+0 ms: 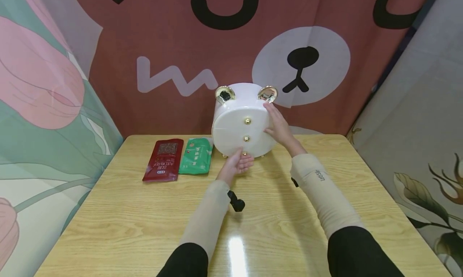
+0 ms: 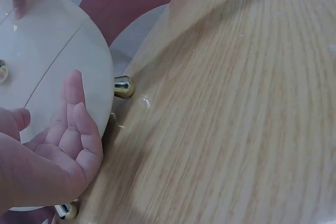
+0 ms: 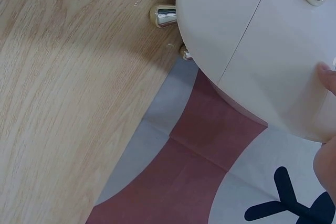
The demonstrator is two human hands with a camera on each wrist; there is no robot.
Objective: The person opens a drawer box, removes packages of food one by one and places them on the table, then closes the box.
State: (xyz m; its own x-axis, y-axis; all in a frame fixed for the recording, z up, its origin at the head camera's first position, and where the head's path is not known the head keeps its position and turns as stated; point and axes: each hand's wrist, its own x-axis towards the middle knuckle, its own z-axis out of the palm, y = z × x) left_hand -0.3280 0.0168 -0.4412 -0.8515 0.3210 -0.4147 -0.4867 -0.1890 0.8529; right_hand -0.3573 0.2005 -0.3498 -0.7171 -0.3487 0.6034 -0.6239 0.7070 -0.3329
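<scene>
1. Behind the pale wood-grain bench [image 1: 282,236] hangs a reddish-brown cloth [image 1: 173,40], printed with grey and black face shapes.
2. At the bench's far edge stands a round, glossy white case [image 1: 231,128], drum-shaped, with shiny gold ears [image 1: 268,94], gold knobs [image 1: 246,138] and short gold feet [image 2: 123,86]. One thin straight seam crosses its front.
3. Right hand [image 1: 280,126] lies on the case's right side, fingers extended, thumb apart on the front.
4. Left hand [image 1: 236,164] is before the lower front, palm upward, fingers loosely extended; I cannot tell whether they touch.
5. Left of the case lie a dark red packet [image 1: 164,160] and a green packet [image 1: 195,156], both with pale characters, too small for sure reading.
</scene>
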